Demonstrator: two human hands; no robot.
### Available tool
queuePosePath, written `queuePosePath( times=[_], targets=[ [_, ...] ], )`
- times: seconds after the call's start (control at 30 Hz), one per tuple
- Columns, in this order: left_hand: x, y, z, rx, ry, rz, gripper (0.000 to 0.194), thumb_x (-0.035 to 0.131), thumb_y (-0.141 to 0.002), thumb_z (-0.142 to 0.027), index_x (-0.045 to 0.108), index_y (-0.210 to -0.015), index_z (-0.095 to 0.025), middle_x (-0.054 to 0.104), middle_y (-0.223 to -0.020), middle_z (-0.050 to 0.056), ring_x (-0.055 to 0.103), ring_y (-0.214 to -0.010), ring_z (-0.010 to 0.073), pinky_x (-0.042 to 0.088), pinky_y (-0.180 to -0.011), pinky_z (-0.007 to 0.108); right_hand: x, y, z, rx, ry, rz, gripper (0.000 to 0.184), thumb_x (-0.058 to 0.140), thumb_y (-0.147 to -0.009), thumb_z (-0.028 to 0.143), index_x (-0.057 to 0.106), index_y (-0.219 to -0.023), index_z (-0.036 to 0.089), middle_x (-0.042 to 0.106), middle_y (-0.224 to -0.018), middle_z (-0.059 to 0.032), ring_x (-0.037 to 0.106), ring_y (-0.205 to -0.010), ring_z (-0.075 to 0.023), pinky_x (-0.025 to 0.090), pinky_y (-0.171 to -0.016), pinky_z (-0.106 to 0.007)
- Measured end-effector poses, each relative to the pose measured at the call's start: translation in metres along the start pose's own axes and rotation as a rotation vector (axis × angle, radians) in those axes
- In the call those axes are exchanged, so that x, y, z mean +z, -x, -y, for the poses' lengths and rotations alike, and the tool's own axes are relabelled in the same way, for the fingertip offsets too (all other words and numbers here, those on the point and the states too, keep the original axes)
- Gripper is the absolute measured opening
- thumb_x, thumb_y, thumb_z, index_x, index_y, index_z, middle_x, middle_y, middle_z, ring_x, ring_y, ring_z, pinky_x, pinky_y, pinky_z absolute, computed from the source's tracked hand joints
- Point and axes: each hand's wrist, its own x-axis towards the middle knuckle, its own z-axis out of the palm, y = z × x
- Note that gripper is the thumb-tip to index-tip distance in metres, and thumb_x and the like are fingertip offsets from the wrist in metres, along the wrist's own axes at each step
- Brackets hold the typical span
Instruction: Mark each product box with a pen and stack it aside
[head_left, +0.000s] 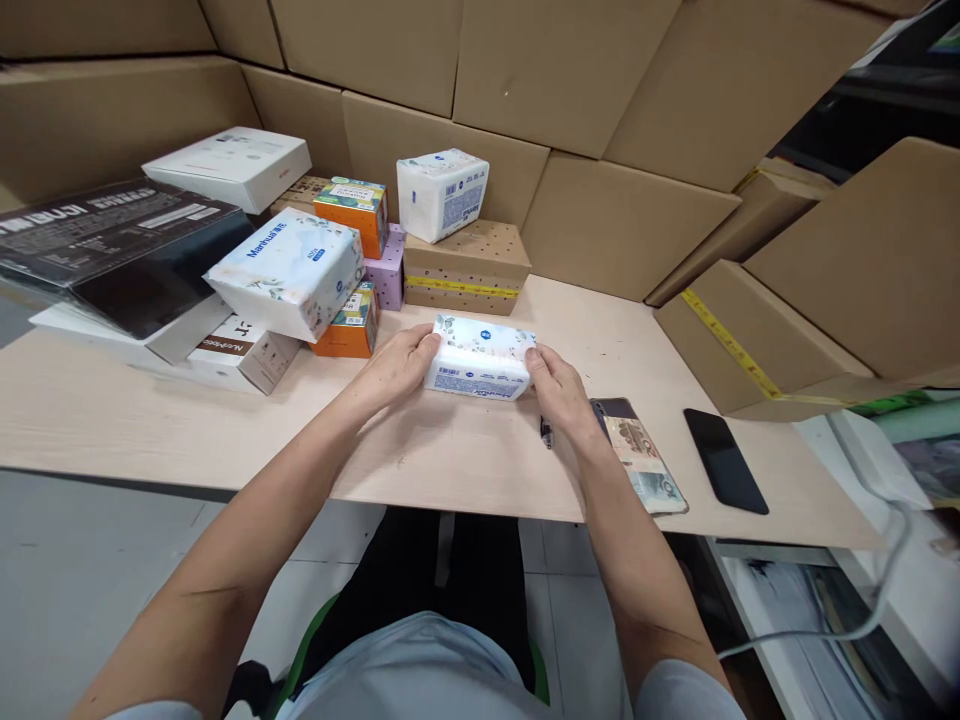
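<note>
Between my two hands is a white tissue pack (482,362) with a floral print and blue lettering, just above the wooden table. My left hand (405,362) grips its left end, thumb on the top edge. At the right end my right hand (559,385) holds it the same way; the fingers behind the pack are partly hidden. A second tissue pack (289,265) lies on boxes to the left. Another tissue pack (444,193) rests tilted on a dotted cardboard box (469,262) behind. A small dark metal item (547,432) lies beside my right hand.
Left on the table (465,460) are a black box (142,260), a white box (232,165), orange boxes (352,215) and a purple box (388,268). To the right lie banknotes (641,450) and a black phone (724,460). Cardboard panels (420,45) wall the back.
</note>
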Motion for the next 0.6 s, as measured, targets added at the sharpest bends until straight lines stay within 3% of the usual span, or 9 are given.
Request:
queuePosePath(
  times=[0.17, 0.4, 0.6],
  targets=[
    [0.006, 0.003, -0.002, 0.090, 0.007, -0.139, 0.051, 0.036, -0.098, -0.046, 0.069, -0.124, -0.017, 0.074, -0.121, 0.013, 0.064, -0.113, 0.0321, 0.049, -0.103, 0.047, 0.003, 0.004, 0.002, -0.081, 0.008, -0.082, 0.049, 0.049, -0.097, 0.053, 0.067, -0.128, 0.019, 0.074, -0.101, -0.0098, 0.065, -0.087, -0.0239, 0.052, -0.082, -0.041],
    [0.013, 0.006, -0.008, -0.006, 0.019, -0.194, 0.047, 0.043, -0.097, -0.056, 0.057, -0.125, -0.021, 0.068, -0.107, 0.011, 0.064, -0.100, 0.0286, 0.050, -0.092, 0.046, 0.004, 0.002, -0.004, -0.091, -0.075, -0.107, 0.054, 0.056, -0.093, 0.046, 0.060, -0.139, 0.017, 0.072, -0.110, -0.0142, 0.067, -0.098, -0.0260, 0.056, -0.088, -0.045],
    [0.018, 0.008, -0.014, -0.043, -0.061, -0.239, 0.059, 0.066, -0.084, -0.063, 0.049, -0.121, -0.021, 0.064, -0.107, 0.010, 0.062, -0.098, 0.0290, 0.050, -0.085, 0.043, 0.006, 0.001, -0.007, -0.133, -0.118, -0.114, 0.053, 0.059, -0.091, 0.046, 0.060, -0.138, 0.021, 0.072, -0.112, -0.0128, 0.068, -0.100, -0.0258, 0.057, -0.089, -0.045]
  ],
)
